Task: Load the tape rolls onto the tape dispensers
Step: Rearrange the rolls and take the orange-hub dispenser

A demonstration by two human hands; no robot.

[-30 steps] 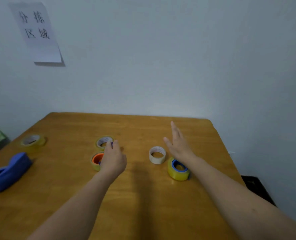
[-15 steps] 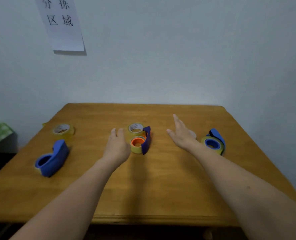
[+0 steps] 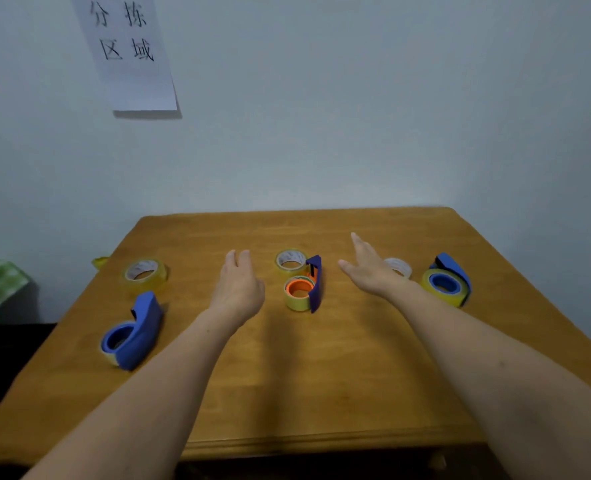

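- Both hands are out over the wooden table (image 3: 287,375), well apart and holding nothing.
- Left hand (image 3: 238,289), fingers loose, hangs just left of the centre dispenser (image 3: 314,289), which holds an orange-cored roll (image 3: 295,301).
- Right hand (image 3: 368,271), fingers straight, partly covers the white roll (image 3: 400,266).
- Loose left roll (image 3: 145,273) and middle roll (image 3: 290,261) lie flat.
- Left dispenser (image 3: 145,327) and right dispenser (image 3: 451,266) each carry tape.

The right hand (image 3: 370,273) partly hides the white roll (image 3: 400,267).
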